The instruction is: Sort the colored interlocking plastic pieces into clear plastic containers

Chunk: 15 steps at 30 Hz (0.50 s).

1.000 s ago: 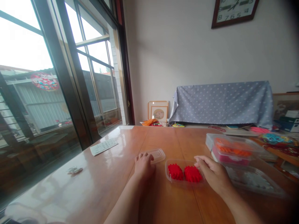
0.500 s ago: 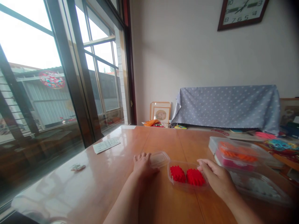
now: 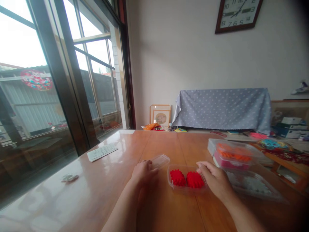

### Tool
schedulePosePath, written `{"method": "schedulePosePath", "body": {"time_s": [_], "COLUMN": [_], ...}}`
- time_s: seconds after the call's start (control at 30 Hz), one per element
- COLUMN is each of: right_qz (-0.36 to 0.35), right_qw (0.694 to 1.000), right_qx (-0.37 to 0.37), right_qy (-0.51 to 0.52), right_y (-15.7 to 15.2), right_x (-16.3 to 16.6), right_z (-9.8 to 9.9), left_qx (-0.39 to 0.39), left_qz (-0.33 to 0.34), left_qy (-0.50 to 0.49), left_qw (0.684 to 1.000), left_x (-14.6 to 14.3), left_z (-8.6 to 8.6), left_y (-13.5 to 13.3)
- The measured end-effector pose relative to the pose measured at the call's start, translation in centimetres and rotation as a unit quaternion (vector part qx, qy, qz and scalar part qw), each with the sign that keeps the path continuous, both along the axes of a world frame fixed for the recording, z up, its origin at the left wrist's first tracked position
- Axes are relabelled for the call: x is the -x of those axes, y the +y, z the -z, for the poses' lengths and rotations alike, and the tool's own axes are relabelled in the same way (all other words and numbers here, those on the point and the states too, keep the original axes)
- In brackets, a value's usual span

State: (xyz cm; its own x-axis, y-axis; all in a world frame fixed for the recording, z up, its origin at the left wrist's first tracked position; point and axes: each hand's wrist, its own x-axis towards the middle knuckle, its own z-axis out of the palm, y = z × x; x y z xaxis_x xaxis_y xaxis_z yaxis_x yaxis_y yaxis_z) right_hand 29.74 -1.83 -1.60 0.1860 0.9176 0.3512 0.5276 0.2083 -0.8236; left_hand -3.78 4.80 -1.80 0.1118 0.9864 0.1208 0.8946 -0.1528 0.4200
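A clear plastic container (image 3: 177,190) stands on the wooden table, holding two red, ridged blocks (image 3: 195,179) side by side. My right hand (image 3: 214,178) has its thumb and fingers closed at the container's right rim. To the left, a clear plastic lid (image 3: 161,161) is slightly tilted. My left hand (image 3: 143,172) has its fingers bent over the lid's left edge, gripping it; part of that edge is hidden beneath them.
At right, a clear box with orange pieces (image 3: 234,153) sits on a pink one (image 3: 233,163); nearer is a clear box with whitish pieces (image 3: 253,185). A written paper (image 3: 102,152) and a small packet (image 3: 69,178) lie at left, by the window.
My left hand's spread fingers have drawn in over the lid, which now looks more tilted. My right hand stays at the container's rim. The camera view has swung slightly right.
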Motion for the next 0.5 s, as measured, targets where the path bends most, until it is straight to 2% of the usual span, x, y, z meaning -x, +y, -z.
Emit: {"method": "schedulePosePath", "body": {"time_s": [0.23,0.33,0.43,0.5], "right_qz": [-0.006,-0.007,-0.003,0.000], "right_qw": [1.000,1.000,1.000,1.000], "right_qx": [-0.012,-0.014,-0.010,-0.006], "right_qy": [0.003,-0.001,0.003,0.008], "right_y": [-0.2,-0.3,-0.3,-0.3], "right_x": [0.2,0.3,0.4,0.3], "right_z": [-0.4,-0.5,-0.6,-0.5], "left_qx": [-0.059,-0.093,-0.138,-0.148], "left_qz": [0.015,-0.002,-0.035,-0.045], "left_qy": [-0.103,-0.156,-0.236,-0.335], "left_qw": [0.993,0.983,0.961,0.929], "left_x": [-0.1,0.0,-0.1,-0.2], "left_z": [-1.2,-1.6,-1.9,-2.2], "left_y": [-0.8,-0.9,-0.9,-0.9]}}
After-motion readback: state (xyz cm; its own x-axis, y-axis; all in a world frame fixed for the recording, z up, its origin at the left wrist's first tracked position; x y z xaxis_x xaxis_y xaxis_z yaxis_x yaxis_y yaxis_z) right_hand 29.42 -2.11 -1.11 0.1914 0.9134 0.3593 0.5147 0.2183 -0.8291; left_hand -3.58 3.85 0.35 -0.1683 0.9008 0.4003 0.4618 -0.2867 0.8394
